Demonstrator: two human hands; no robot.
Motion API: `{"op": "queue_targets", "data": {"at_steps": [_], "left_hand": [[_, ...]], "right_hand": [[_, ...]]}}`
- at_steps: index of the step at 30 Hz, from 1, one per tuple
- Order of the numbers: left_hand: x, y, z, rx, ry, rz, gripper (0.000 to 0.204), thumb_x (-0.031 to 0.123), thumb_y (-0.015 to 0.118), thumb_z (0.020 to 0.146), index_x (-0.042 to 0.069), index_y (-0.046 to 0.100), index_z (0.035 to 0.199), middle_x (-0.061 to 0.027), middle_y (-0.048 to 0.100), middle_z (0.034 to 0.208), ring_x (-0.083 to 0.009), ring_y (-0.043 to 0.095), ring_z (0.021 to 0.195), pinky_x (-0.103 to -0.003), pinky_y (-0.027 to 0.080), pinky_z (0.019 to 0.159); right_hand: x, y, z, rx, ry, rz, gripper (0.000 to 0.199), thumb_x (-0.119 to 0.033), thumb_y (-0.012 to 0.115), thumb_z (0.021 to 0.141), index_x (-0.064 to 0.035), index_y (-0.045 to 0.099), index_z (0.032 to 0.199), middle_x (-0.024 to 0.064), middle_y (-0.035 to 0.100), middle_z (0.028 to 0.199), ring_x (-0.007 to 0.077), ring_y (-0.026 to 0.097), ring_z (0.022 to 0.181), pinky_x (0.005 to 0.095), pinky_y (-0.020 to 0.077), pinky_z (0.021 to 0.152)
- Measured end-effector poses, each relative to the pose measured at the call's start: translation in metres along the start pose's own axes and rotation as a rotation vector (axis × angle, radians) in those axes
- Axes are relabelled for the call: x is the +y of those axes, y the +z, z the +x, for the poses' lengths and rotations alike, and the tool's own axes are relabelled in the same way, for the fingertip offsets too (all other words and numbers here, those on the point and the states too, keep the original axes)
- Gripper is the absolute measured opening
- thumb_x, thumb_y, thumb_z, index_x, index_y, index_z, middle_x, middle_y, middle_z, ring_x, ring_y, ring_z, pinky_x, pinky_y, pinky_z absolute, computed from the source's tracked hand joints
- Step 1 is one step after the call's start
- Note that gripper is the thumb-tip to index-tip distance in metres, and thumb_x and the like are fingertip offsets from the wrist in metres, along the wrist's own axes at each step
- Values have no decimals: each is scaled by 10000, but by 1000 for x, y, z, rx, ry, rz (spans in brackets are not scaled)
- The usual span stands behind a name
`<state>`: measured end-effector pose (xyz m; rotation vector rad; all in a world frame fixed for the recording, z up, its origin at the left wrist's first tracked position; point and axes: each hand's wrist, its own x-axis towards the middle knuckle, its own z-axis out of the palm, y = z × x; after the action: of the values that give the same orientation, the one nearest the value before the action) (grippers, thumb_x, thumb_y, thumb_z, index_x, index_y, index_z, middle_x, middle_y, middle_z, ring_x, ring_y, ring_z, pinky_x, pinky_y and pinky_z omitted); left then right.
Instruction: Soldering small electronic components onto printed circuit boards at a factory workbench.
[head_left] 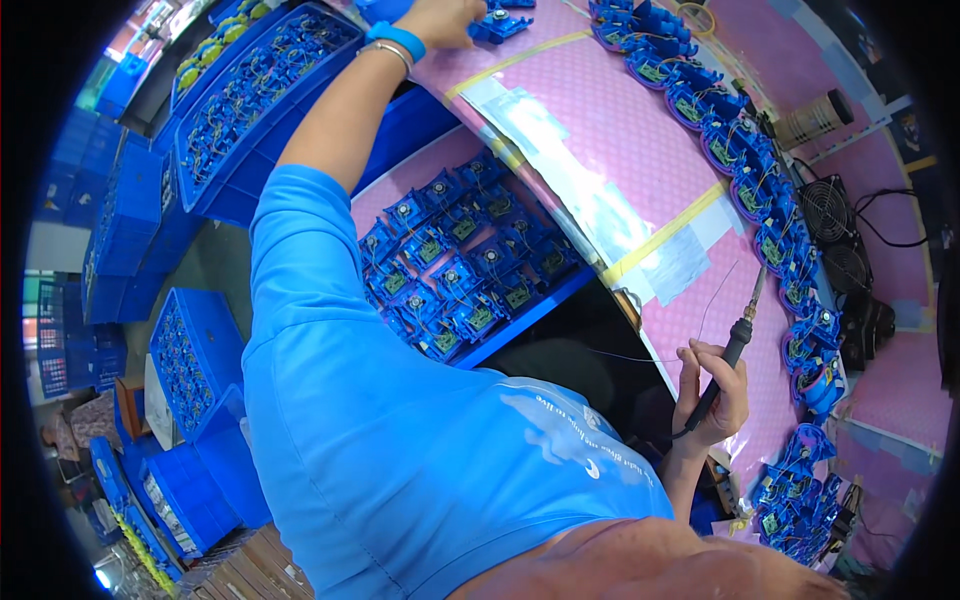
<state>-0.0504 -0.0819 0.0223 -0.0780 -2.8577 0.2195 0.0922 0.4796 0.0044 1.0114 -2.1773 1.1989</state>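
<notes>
The right hand (pixel 712 392) is closed around the dark handle of a soldering iron (pixel 735 345), whose metal tip points up and away over the pink table (pixel 620 130). A thin wire (pixel 640 358) runs from the fingers of this hand out to the side; where it ends is too fine to tell.

The left hand (pixel 440 20) is stretched far out to the upper edge of the table, fingers curled down on a blue part (pixel 498 24) lying there. Whether it grips the part or only rests on it, I cannot tell. A blue wristband (pixel 395 38) sits on that wrist.

Along the far rim of the table a curved row of blue parts (pixel 745 170) with small green boards runs from top to bottom. Beside the table's near edge stands a tray (pixel 465 260) filled with more of the same parts. Past the row, off the table's far side, sit two small black fans (pixel 835 235). Blue crates (pixel 250 100) stand beside the table under the outstretched arm.
</notes>
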Motion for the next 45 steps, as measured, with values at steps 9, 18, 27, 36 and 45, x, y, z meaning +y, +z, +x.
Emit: {"op": "queue_targets", "data": {"at_steps": [9, 18, 27, 36, 45], "left_hand": [[46, 50, -5, 390, -85, 28, 279, 104, 535, 862, 52, 625, 1121, -205, 637, 949, -354, 668, 786, -480, 541, 643], [31, 13, 1, 90, -126, 94, 405, 244, 670, 832, 154, 678, 1226, -178, 714, 1021, -401, 682, 950, -509, 539, 796], [83, -51, -189, -64, -215, -781, 257, 41, 755, 728, 18, 717, 982, -45, 672, 842, -121, 609, 792, -277, 505, 732], [40, 127, -199, -158, -260, -110, 260, 166, 716, 751, 150, 743, 1009, -112, 677, 934, -334, 677, 902, -426, 552, 765], [55, 72, -87, 999, -536, -220, 82, 41, 650, 753, 82, 703, 800, -111, 675, 865, -303, 658, 785, -389, 551, 724]], "right_hand": [[-7, -3, -4, -6, 32, -43, 281, 132, 763, 773, -4, 626, 978, 184, 691, 838, 259, 710, 790, 335, 570, 708], [-6, -5, -1, -10, 2, -36, 359, 131, 770, 711, -33, 661, 1012, 142, 709, 870, 255, 690, 754, 317, 546, 655], [6, -16, -6, 34, 4, -101, 249, 138, 746, 798, 22, 637, 989, 185, 701, 891, 280, 709, 810, 365, 586, 733], [-6, 10, 3, -25, 39, 9, 245, 157, 716, 813, 17, 630, 995, 187, 690, 875, 253, 704, 797, 339, 574, 735], [6, 7, 6, -20, 97, -32, 251, 150, 716, 811, 9, 628, 999, 183, 685, 871, 251, 700, 800, 335, 566, 728]]}}
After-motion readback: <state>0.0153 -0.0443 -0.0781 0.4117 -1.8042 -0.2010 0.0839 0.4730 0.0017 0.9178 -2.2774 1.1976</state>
